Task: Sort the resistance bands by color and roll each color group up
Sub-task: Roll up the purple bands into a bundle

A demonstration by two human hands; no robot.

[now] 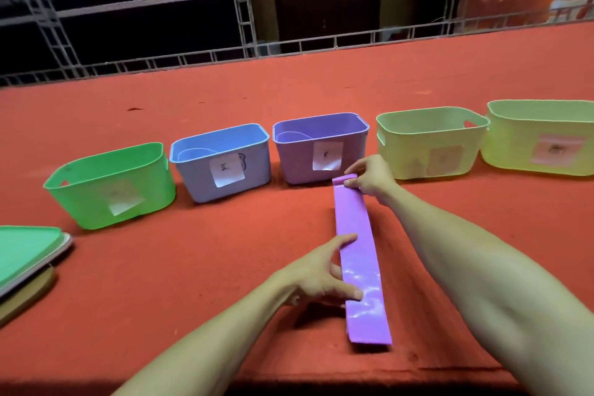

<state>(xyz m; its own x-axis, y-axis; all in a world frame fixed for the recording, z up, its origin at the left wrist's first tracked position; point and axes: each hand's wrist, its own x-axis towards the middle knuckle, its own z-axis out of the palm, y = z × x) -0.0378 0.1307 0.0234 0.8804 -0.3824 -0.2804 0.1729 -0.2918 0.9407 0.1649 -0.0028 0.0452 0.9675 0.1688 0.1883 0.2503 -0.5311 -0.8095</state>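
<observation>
Two grips: my right grip (369, 178) pinches the end of the purple bands (361, 264), best rolled tightly toward my spread, pressing left grip (321, 270).

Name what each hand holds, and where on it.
The right hand pinches the far end of the purple resistance bands. The left hand only presses flat fingers on their middle, gripping nothing.

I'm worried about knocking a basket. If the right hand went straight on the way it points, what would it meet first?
Most likely the purple basket: the right hand, pinching the far end of the purple band, points toward its labelled front wall, though depth is hard to judge.
</observation>
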